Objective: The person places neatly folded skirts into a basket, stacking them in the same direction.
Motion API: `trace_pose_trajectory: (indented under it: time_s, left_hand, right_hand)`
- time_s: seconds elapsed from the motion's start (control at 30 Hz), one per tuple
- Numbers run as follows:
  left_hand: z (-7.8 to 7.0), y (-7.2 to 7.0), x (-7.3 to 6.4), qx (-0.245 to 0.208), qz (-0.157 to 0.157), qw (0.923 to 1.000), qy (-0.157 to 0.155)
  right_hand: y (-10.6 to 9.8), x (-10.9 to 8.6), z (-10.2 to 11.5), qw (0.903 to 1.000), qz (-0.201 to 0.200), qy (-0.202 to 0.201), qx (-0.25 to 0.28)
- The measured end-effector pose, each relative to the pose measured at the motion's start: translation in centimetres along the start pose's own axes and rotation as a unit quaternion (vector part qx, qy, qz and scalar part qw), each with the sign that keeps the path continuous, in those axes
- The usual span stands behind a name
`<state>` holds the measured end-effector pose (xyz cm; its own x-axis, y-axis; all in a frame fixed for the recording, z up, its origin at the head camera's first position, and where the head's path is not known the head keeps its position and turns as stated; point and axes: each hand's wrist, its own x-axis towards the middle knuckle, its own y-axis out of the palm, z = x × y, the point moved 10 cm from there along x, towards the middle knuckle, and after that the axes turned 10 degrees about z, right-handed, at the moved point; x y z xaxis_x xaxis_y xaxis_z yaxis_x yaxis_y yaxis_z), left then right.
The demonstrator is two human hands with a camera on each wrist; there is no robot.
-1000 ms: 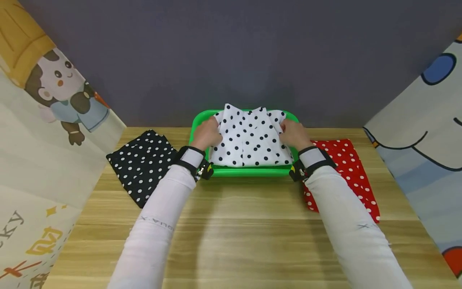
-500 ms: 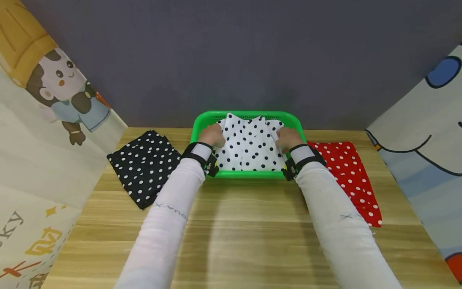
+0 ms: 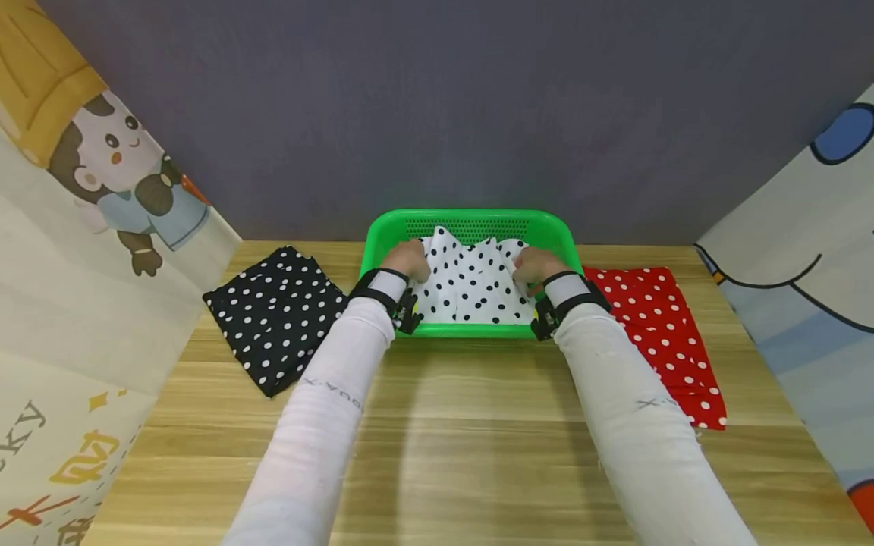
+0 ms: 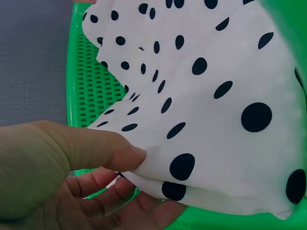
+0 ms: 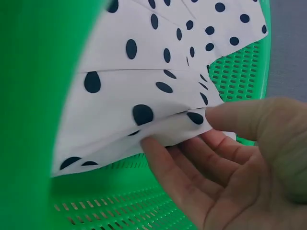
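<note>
A folded white shirt (image 3: 471, 280) with black dots lies within the green basket (image 3: 478, 331), its neckline dip toward the far wall. At its left side my left hand (image 3: 410, 260) grips the cloth; in the left wrist view the thumb (image 4: 124, 151) presses on top and the fingers are underneath. My right hand (image 3: 537, 267) holds the opposite side. The right wrist view has that thumb (image 5: 230, 117) at the fabric's edge, with the fingers (image 5: 180, 175) reaching under the fold. Parts of the fingertips are hidden by the cloth.
A folded black cloth with white dots (image 3: 276, 318) lies left of the basket on the wooden table (image 3: 471, 455). To the right is a folded red cloth with white dots (image 3: 658, 334), partly behind the right sleeve. A dark wall (image 3: 471, 106) rises behind the basket.
Both hands have lowered the white shirt from above the rim into the basket, bringing it slightly nearer. The hands have moved inward, and the basket's far perforated wall now shows.
</note>
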<state>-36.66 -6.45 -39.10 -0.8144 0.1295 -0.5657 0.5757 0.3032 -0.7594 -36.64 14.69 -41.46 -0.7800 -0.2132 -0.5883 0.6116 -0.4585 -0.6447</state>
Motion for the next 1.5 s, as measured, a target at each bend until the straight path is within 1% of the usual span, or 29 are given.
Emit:
trace_pose_trajectory:
  time_s: [0.07, 0.23, 0.33, 0.5, 0.63, 0.73, 0.8, 0.83, 0.93, 1.03, 1.07, 1.13, 1.23, 1.33, 1.4, 1.5]
  left_hand:
    - [0.0, 0.0, 0.0, -0.002, 0.005, 1.0, 0.002]
    - [0.0, 0.1, -0.2, -0.004, 0.021, 0.9997, 0.011]
    - [0.2, 0.3, -0.3, -0.011, 0.04, 0.9991, 0.008]
    - [0.7, 1.0, -0.3, -0.024, 0.072, 0.9971, 0.007]
    - [0.7, 1.3, -0.3, -0.033, 0.087, 0.9954, 0.023]
    - [0.5, 1.4, -0.5, -0.027, 0.094, 0.9944, 0.04]
    - [0.3, 1.4, -0.8, -0.007, 0.091, 0.9946, 0.05]
    - [0.1, 1.4, -1.0, 0.002, 0.088, 0.9944, 0.059]
    - [-0.3, 1.3, -1.8, 0.023, 0.073, 0.9936, 0.082]
    - [-0.5, 1.1, -2.8, 0.036, 0.048, 0.9926, 0.106]
    - [-0.5, 1.0, -3.0, 0.039, 0.038, 0.9924, 0.11]
    - [-0.6, 0.8, -3.5, 0.046, 0.015, 0.9921, 0.116]
    - [-0.6, 0.5, -4.2, 0.053, -0.023, 0.9903, 0.126]
    - [-0.6, 0.3, -5.1, 0.061, -0.061, 0.9866, 0.138]
    - [-0.6, 0.3, -5.9, 0.068, -0.087, 0.9828, 0.148]
    - [-0.4, 0.3, -7.1, 0.079, -0.129, 0.9746, 0.165]
  right_hand:
    - [0.4, 0.2, -0.2, 0.9997, 0.017, -0.001, 0.016]
    - [0.9, 0.0, -0.6, 0.9981, 0.045, 0.001, 0.042]
    - [1.1, -0.3, -0.5, 0.998, 0.055, 0.002, 0.029]
    - [1.6, -0.7, -0.4, 0.9971, 0.075, 0.009, -0.012]
    - [2.0, -1.3, -0.8, 0.9952, 0.096, 0.017, 0.003]
    - [2.1, -1.7, -1.0, 0.9948, 0.1, 0.013, 0.018]
    - [1.8, -2.2, -0.9, 0.996, 0.09, -0.001, 0.003]
    - [1.6, -1.9, -1.1, 0.9968, 0.076, -0.022, -0.013]
    - [0.8, -2.9, -0.3, 0.9956, 0.031, -0.058, -0.067]
    - [0.1, -4.0, 0.6, 0.9894, -0.026, -0.094, -0.108]
    - [0.0, -4.9, 1.2, 0.9887, -0.037, -0.096, -0.11]
    - [-0.3, -5.6, 1.5, 0.9845, -0.065, -0.116, -0.114]
    - [-0.6, -6.7, 1.9, 0.9751, -0.104, -0.145, -0.132]
    - [-0.7, -7.8, 2.0, 0.9629, -0.143, -0.174, -0.149]
    - [-0.6, -8.6, 1.9, 0.956, -0.166, -0.187, -0.153]
    - [-0.4, -9.9, 1.5, 0.9465, -0.198, -0.204, -0.152]
